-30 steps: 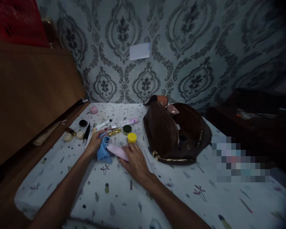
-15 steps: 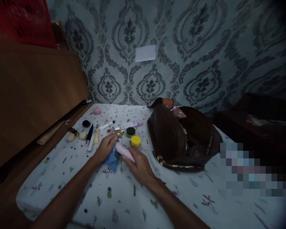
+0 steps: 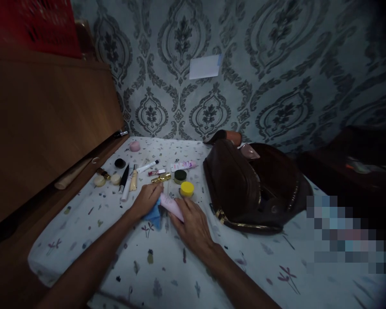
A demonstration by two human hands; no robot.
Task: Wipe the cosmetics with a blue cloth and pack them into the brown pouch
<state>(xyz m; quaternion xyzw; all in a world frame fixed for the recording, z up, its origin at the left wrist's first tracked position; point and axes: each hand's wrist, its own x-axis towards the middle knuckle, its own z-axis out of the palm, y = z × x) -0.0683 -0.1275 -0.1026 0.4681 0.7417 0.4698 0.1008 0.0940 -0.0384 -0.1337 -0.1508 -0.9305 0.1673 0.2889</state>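
My right hand (image 3: 191, 223) is closed around a pale pink tube (image 3: 171, 206), which lies aslant just above the bed-like surface. A blue cloth (image 3: 153, 217) is bunched in my left hand (image 3: 148, 199), whose fingers press it against the tube's far end. Just beyond my hands are a yellow-lidded jar (image 3: 187, 189), a dark-lidded jar (image 3: 180, 176) and a gold tube (image 3: 161, 178). Further left lie a black pen-like item (image 3: 124, 175), a white tube (image 3: 126, 189) and a beige tube (image 3: 133, 180).
An open brown bag (image 3: 234, 184) with gold zips stands to the right. At the back are a pink jar (image 3: 134, 146) and a pink-and-white tube (image 3: 183, 165). A wooden cabinet (image 3: 51, 124) borders the left, and a patterned wall (image 3: 209, 111) rises behind.
The view has shifted slightly, so the scene sits a little further right. Both hands stay on the tube and cloth, with the cloth moved slightly at the tube's end.
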